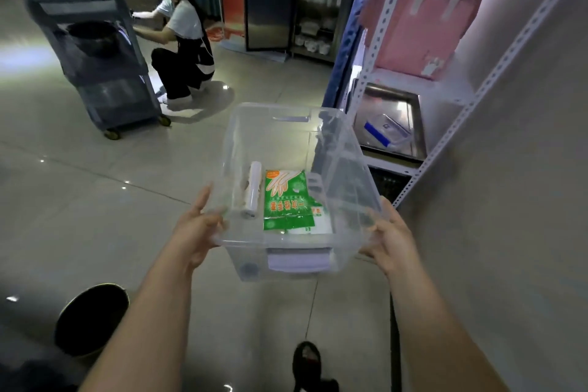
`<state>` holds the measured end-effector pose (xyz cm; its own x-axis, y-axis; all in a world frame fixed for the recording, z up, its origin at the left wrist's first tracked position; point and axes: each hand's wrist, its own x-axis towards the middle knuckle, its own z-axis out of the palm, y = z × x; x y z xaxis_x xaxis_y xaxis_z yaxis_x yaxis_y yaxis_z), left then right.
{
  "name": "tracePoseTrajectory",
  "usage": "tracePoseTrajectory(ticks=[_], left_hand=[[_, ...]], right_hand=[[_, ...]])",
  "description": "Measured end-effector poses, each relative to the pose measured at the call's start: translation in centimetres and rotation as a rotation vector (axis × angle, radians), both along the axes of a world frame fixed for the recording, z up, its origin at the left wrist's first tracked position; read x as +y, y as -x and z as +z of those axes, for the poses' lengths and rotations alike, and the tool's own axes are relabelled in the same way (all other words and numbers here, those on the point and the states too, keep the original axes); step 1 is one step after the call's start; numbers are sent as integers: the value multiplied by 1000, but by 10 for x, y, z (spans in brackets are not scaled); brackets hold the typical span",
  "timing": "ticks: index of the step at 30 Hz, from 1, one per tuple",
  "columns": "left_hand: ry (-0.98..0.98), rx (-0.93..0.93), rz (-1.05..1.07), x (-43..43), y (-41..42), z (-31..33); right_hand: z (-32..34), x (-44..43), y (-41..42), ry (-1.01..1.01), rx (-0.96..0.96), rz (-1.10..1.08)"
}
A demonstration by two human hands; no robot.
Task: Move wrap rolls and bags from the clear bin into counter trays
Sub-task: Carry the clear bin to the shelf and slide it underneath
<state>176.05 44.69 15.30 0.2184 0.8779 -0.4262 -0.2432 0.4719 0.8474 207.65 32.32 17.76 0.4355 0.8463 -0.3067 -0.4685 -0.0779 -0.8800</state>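
Clear bin (pixel 337 169) sits at frame centre, lifted off the tiled floor (pixel 95 188), carried by both hands at its near corners.

Left hand (pixel 197 232): palm against the near-left corner, thumb hooked over the rim, fingers spread along the outer wall. Gripping the bin.

Right hand (pixel 386 239): wrapped on the near-right corner, thumb at the rim, fingers curled under the lip. Also gripping the bin.

Contents, lower half of bin: one white wrap roll (pixel 253 189) lying lengthwise by the left wall; just right of it a green glove packet (pixel 286 200) printed with a white hand outline, lying flat. More white and green packs peek out from beneath the packet; type unreadable. A white flat stack (pixel 297 259) shows through the near wall.

Right of frame: perforated white metal shelving (pixel 496 73). A steel tray (pixel 420 124) on a lower shelf holds a clear bag with a blue strip (pixel 377 134). A pink bag (pixel 423 19) sits on the shelf above.

Upper left: a crouching person (pixel 181 41) reaches into a grey service cart (pixel 105 86) with a white stack on top.

Lower left: dark round bin (pixel 92 318). Bottom centre: black sandal (pixel 307 363).
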Motion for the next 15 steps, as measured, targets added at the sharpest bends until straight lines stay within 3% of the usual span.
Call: tracePoseTrajectory(ticks=[5,11,15], left_hand=[[-21,15,30,129,-39,-7],[-12,55,79,283,-76,3],[-17,61,129,379,-83,11]], right_hand=[[-15,144,-43,12,-10,41],[-16,331,-86,90,-184,147],[-14,448,-98,97,-164,186]])
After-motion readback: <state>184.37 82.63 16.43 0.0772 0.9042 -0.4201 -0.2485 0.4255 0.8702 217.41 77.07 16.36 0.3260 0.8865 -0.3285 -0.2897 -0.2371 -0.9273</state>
